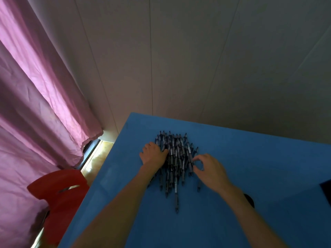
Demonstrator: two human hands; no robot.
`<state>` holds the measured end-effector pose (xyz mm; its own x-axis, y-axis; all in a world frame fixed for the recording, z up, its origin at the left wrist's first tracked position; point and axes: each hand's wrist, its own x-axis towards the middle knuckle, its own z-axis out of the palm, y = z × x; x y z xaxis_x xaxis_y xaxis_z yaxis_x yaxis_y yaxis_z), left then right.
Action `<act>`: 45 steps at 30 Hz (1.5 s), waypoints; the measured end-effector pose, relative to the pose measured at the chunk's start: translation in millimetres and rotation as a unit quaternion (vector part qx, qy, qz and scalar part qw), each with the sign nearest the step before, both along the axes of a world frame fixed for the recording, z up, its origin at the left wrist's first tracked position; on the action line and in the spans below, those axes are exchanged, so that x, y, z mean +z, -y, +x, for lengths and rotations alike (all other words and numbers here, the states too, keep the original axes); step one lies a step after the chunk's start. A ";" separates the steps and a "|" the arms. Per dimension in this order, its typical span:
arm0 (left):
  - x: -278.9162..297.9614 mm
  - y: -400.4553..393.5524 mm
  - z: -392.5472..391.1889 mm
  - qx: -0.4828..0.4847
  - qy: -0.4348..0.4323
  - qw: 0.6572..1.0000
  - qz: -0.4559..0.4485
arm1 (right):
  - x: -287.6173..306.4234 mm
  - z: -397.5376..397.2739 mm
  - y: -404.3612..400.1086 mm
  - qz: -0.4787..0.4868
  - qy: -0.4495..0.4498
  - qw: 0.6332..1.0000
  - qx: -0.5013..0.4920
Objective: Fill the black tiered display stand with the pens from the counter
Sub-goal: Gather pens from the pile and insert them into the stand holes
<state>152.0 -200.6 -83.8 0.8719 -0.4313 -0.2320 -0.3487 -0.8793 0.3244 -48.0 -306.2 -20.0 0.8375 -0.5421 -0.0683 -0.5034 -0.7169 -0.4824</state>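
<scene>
A pile of dark blue pens (176, 158) lies on the blue counter (250, 158), tips mostly toward me. My left hand (154, 154) rests on the pile's left side, fingers curled into the pens. My right hand (209, 169) is at the pile's right edge, thumb and forefinger pinching a pen there. A dark corner (326, 193) shows at the right frame edge, possibly the black stand; too little shows to tell.
A red plastic chair (59, 194) stands left of the counter, below a pink curtain (35, 95). A grey panelled wall rises behind the counter. A small black round object (249, 200) lies partly hidden under my right forearm.
</scene>
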 end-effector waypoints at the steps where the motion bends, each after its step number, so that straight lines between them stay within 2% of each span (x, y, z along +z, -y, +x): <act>1: -0.4 0.1 -0.8 -0.001 0.004 1.000 0.002 | -0.6 -1.7 0.7 0.002 0.000 1.000 0.000; 12: 0.5 7.1 13.3 0.027 -0.031 0.999 -0.008 | -9.7 -7.4 8.6 0.002 0.014 1.000 0.000; 19: 19.5 14.3 22.4 -0.030 -0.034 0.999 0.021 | -12.3 -15.2 7.2 -0.008 0.006 1.000 0.008; 24: 16.9 15.0 24.5 -0.019 -0.078 0.997 -0.014 | -19.5 -25.6 12.9 -0.011 -0.009 1.000 0.008; 32: 11.6 18.7 11.2 -0.029 -0.029 0.999 -0.016 | -25.5 -26.5 10.2 0.000 0.001 1.000 0.007; 34: 8.6 17.1 14.0 -0.008 -0.042 0.997 -0.057 | -26.3 -26.3 10.7 0.003 0.002 1.000 0.006; 37: 5.6 14.6 24.7 0.052 -0.099 0.972 -0.206 | -26.9 -26.4 11.9 0.005 0.004 1.000 0.004; 41: 12.3 7.5 24.4 0.099 -0.149 0.897 -0.405 | -27.2 -28.5 11.2 0.007 0.012 1.000 0.000; 45: 15.4 1.5 14.4 0.170 -0.095 0.825 -0.531 | -29.6 -31.7 11.4 0.008 0.027 1.000 -0.004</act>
